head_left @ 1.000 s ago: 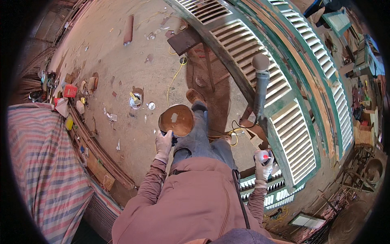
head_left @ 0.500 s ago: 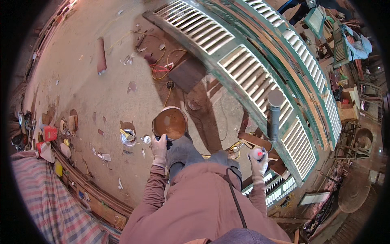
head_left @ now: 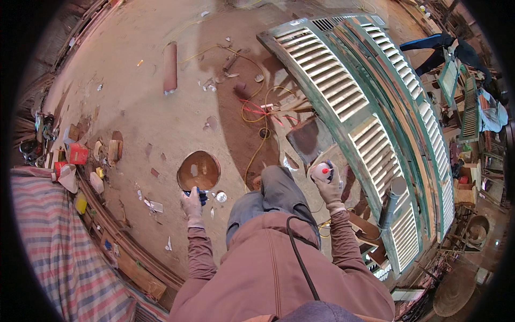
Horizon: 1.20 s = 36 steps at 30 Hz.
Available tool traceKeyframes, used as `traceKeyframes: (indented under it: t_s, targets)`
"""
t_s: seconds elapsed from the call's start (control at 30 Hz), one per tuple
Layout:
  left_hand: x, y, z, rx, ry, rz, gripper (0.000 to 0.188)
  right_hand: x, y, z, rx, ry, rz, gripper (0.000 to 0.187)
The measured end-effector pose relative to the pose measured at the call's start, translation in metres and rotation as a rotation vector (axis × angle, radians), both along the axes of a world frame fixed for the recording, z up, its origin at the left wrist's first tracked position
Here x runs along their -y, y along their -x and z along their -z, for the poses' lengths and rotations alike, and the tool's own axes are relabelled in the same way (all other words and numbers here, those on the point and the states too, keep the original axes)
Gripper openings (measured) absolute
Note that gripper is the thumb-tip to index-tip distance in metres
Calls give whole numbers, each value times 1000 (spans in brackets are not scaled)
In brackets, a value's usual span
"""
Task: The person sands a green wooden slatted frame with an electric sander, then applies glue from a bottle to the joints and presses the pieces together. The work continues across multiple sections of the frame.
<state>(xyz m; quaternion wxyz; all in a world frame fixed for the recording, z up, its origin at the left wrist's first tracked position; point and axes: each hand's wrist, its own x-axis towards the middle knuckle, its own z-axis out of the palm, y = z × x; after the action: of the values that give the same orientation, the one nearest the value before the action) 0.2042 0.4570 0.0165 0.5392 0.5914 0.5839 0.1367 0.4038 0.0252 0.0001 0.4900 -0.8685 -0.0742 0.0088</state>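
Observation:
My left hand [head_left: 192,206], in a pale glove with dark blue on the fingers, grips the near rim of a round metal pan [head_left: 198,170]. The pan's inside is brown and rusty-looking. In my gloved right hand [head_left: 331,189] is a white bottle [head_left: 322,172] with a red tip, its fingers wrapped round it. That hand is near the dark board [head_left: 308,140] lying beyond it, left of the green louvred shutters [head_left: 343,115].
The shutters stand stacked along the right, a grey cylinder [head_left: 390,201] at their near end. Yellow cord [head_left: 257,155] trails over the dusty floor, near a reddish roll [head_left: 170,67]. A striped cloth [head_left: 70,241] lies at left. Another person [head_left: 450,51] is at far right.
The view has shifted. The pan has moved left and now covers where the foil dish with the brush showed. My right hand has come left and farther forward with the bottle.

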Motion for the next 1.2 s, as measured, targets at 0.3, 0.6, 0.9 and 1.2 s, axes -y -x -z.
traceKeyframes:
  t_s: [0.3, 0.6, 0.9, 1.2]
  targets:
    - [-41, -66, 64, 49, 94, 53, 23, -82, -57, -10, -62, 71, -53, 72]
    - [-78, -341, 17, -124, -250, 654, 53, -177, -190, 24, -110, -152, 104, 75]
    - [-56, -634, 11, -157, -367, 1257, 71, -244, -271, -19, -326, -332, 469, 74]
    - [-41, -728, 49, 44, -744, 1411, 80, -247, -224, -8, -212, -78, 831, 74]
